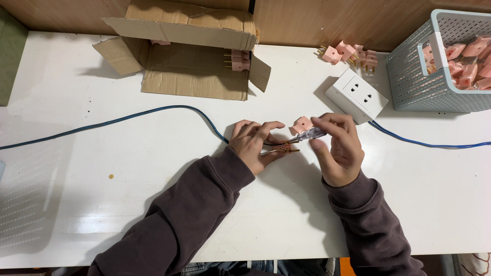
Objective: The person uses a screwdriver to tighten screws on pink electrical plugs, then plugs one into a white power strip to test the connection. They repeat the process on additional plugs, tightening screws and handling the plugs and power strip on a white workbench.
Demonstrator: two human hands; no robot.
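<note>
Far left: a green block (10,56) at the table's edge, and a blue cable (128,116) running across the white table (102,214) toward the hands. Behind it, an open cardboard box (189,56) lying on its side, one pink plug (239,60) with brass pins inside.

Centre: left hand (253,145) curled, fingers pinching down on a small brass plug part (286,148) where the cable's end arrives. The part rests on the table surface, just under the fingertips.

Right hand (340,148) closed around a clear-handled screwdriver (307,135), tip angled down to the brass part. A pink plug shell (302,124) sits just behind the tool, apart from both hands.

Further right: a white socket block (356,95) with its own blue lead (429,143); loose pink plugs (350,53) by the wall; a pale blue basket (434,76) full of more.

Risks, as judged: the tip could slip off the small screw and jab the left fingertips, which sit very close. The tiny part could twist under a loose pinch. A freed screw might roll away on the smooth table.
</note>
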